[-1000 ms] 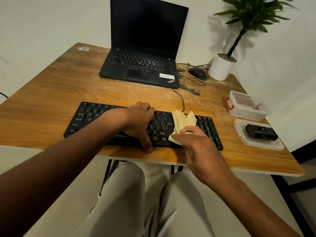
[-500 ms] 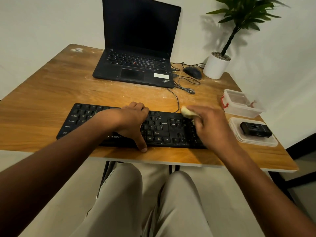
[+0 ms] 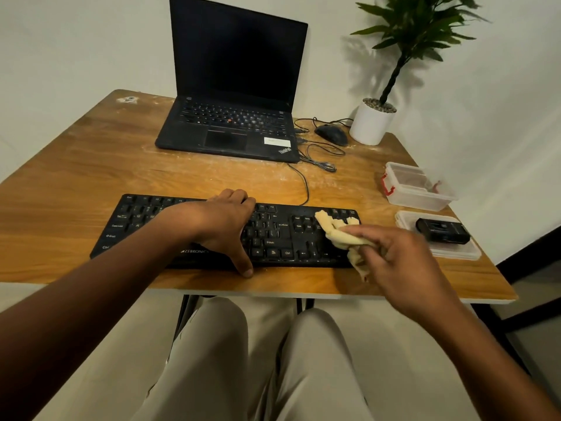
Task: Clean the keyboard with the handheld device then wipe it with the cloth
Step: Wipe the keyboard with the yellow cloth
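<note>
The left hand (image 3: 223,226) lies palm down across the middle of the black keyboard (image 3: 273,235), forearm reaching in from the lower left. Its fingers curl over the far edge of the key rows while the thumb stretches down past the near edge and touches the wooden table (image 3: 91,165), bracing the keyboard without closing round anything.

The right hand (image 3: 400,259) comes in from the lower right, wrist raised, and hangs above the keyboard's right end. Its fingers and thumb pinch a crumpled yellow cloth (image 3: 343,235), which trails forward onto the keys near the number pad and hangs down over the near edge.

The keyboard sits along the near side of the table, its cable running back toward a black laptop (image 3: 233,117). The keyboard's front strip reads "ZEBRONICS", and key legends such as "Ctrl", "Shift" and "Enter" are legible. The laptop's palm rest carries "ThinkPad" and a white sticker whose print is too small to read.

The black handheld device (image 3: 443,230) rests on a clear plastic lid (image 3: 455,253) at the right, just in front of a clear container (image 3: 419,189). A mouse (image 3: 332,135) and a potted plant (image 3: 375,123) stand at the back right.
</note>
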Demonstrator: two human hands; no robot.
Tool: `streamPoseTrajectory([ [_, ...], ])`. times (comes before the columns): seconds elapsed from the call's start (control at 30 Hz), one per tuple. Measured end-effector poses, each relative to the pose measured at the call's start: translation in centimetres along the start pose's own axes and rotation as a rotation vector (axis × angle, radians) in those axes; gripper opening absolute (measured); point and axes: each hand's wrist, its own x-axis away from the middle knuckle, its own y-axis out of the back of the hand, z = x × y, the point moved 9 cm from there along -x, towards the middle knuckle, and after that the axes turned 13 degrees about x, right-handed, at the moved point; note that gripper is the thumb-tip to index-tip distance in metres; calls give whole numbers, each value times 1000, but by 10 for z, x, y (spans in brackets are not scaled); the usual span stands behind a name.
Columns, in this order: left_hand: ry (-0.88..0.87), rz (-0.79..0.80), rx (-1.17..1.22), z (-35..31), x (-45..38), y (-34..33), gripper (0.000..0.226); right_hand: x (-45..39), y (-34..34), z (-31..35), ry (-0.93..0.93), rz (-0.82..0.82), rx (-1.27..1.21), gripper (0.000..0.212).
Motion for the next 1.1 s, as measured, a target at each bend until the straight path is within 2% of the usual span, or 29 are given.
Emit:
streamPoseTrajectory([
  [0.13,-23,30,-6,-16,-3,-4,147,-22,51,-17,-75,-267,-69,36],
  [0.23,-92,27,-22,-50,-15,-5,144,-45,54,-14,-61,-411,-16,35],
  [0.3,-136,17,-15,-74,-27,-6,140,-64,33,-5,14,-382,56,36],
  [0.43,-168,-23,-27,-96,-46,-10,130,-85,-32,10,261,-129,322,40],
  [0.5,-157,-19,-20,-95,-51,-14,131,-86,-47,-1,251,-28,370,43],
  [0.57,-153,-12,-20,-93,-53,-15,133,-86,-48,-13,215,8,379,37],
  [0.67,-157,-3,-38,-93,-53,-15,136,-84,-40,-29,182,33,435,30],
  [0.87,-164,16,-49,-94,-52,-15,136,-86,-13,-69,61,85,574,39],
  [0.97,-162,15,-49,-95,-53,-15,135,-94,3,-73,0,-27,485,39],
  [1.03,-153,19,-48,-94,-54,-16,136,-99,4,-53,47,-132,406,38],
  [1.1,-142,18,-47,-94,-54,-15,136,-105,-13,-28,134,-130,370,40],
])
